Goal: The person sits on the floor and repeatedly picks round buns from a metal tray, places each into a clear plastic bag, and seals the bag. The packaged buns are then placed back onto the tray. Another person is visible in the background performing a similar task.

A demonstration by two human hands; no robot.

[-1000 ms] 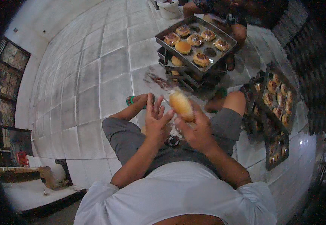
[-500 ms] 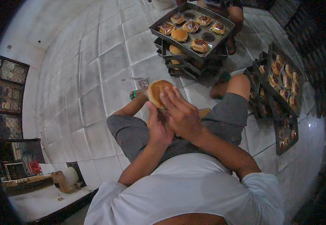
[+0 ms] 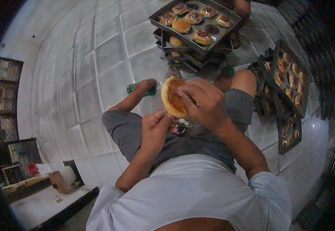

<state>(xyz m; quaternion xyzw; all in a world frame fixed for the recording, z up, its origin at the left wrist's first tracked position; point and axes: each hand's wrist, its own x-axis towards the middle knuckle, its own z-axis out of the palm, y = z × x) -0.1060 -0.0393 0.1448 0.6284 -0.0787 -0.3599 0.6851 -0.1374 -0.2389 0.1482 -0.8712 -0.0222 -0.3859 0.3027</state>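
Note:
Above my lap a round bun (image 3: 172, 97) stands tilted on edge, its browned, shiny face turned to the right and its pale side to the left. My left hand (image 3: 156, 125) is closed at the bun's lower edge, thumb and fingers pinching there. Bent over the bun's right side, my right hand (image 3: 206, 99) has its fingertips closed against the browned face. Just below the bun, beside my left fingertips, shows a small white and dark crumpled thing (image 3: 183, 125); I cannot make out what it is.
Ahead stands a stack of dark metal trays (image 3: 198, 48), the top one holding several buns (image 3: 193, 17). More bun-filled trays (image 3: 290, 77) lean in a pile at the right. A person's leg (image 3: 241, 9) is behind the front stack. A low white ledge (image 3: 52, 200) lies at the left.
The bun has tipped from lying flatter to standing on edge and moved slightly right. My left hand has shifted left and down to its lower edge; my right hand has drawn right, with its fingers bent.

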